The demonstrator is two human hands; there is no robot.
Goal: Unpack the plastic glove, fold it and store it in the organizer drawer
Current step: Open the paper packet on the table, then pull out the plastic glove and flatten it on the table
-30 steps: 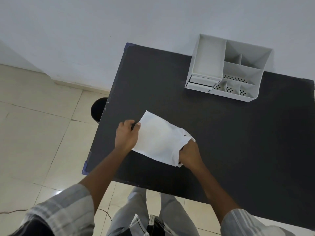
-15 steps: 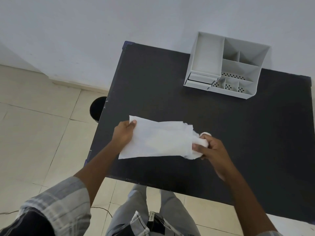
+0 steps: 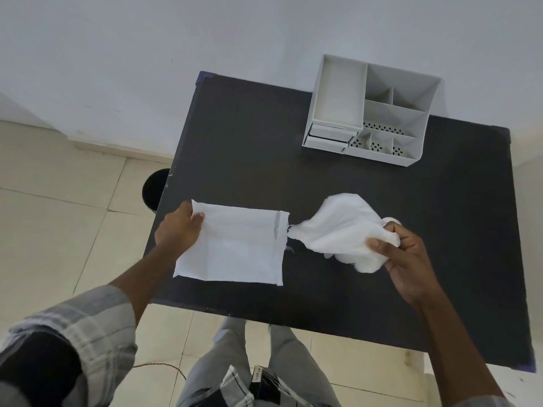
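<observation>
Two white things lay between my hands: the crumpled plastic glove (image 3: 340, 230) and the flat packet (image 3: 235, 245) it belonged to. The glove was bunched and wrinkled, out of the packet, its loose tip just beside the packet's torn edge at about nine o'clock from my right hand (image 3: 408, 259). That hand had its thumb and fingers closed around the glove's right end, pinching the bunched film, with the rest of it fanning out toward ten o'clock above the dark tabletop. I could not tell whether the glove's underside touched the table or hung just over it.

My left hand (image 3: 179, 233) clamped the packet by its upper left corner, thumb on top and fingers curled beneath, so the packet stretched flat toward three o'clock with a grey strip near its open end. Both pieces sat over the near half of the black table (image 3: 249, 142).

At roughly one o'clock from the glove, well apart from it at the table's far edge, stood the grey organizer (image 3: 370, 113), with open compartments, perforated sections and two shut drawers (image 3: 329, 136) stacked at its front left. Beyond the table's left edge, at nine o'clock, a round black bin (image 3: 152, 186) showed on the pale tiled floor (image 3: 58, 215). My checked sleeve (image 3: 88, 327) filled the lower left.
</observation>
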